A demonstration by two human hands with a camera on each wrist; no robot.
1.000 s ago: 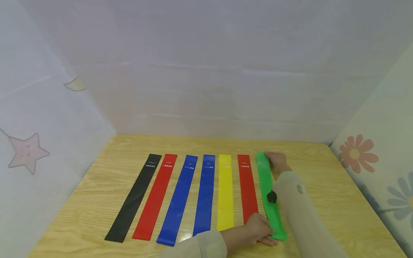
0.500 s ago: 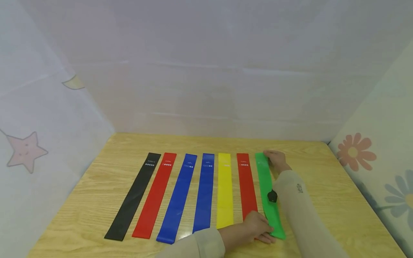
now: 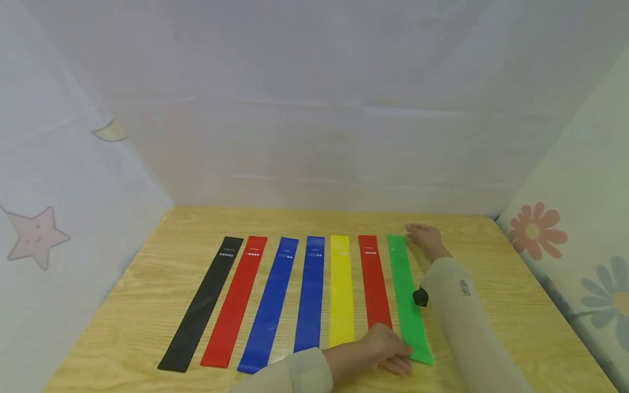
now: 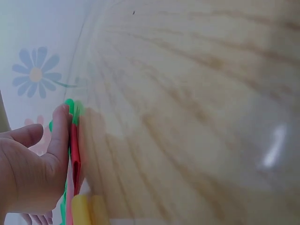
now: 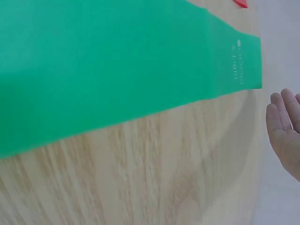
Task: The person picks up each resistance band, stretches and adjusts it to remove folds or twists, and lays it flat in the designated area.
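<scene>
1. The light wooden table (image 3: 491, 284) carries seven flat elastic bands laid side by side, lengthwise away from me. From my left: black band (image 3: 201, 305), red band (image 3: 235, 303), two blue bands (image 3: 269, 305) (image 3: 310, 295), yellow band (image 3: 341, 292), second red band (image 3: 373, 284), green rubber band (image 3: 407, 297).
2. The green rubber band lies flat as the rightmost strip, just beside the second red band, its printed end at the far side.
3. My right hand (image 3: 426, 239) is beside the far end of the green rubber band. The right wrist view shows the fingers (image 5: 281, 122) straight and relaxed, clear of the band, holding nothing.
4. My left hand (image 3: 385, 349) lies at the near ends of the second red and green bands. Its fingers (image 4: 60, 136) are extended and press flat there; none curl round anything.
5. Step in hand, as I judge it: squaring up the last strip in the row. The next move calls for lifting the left fingers straight up so the near end does not drag.
6. Difference from a second ago: my right hand then rested on the far end of the green rubber band; it has now come off to the right. The left hand has stayed at the near end.
</scene>
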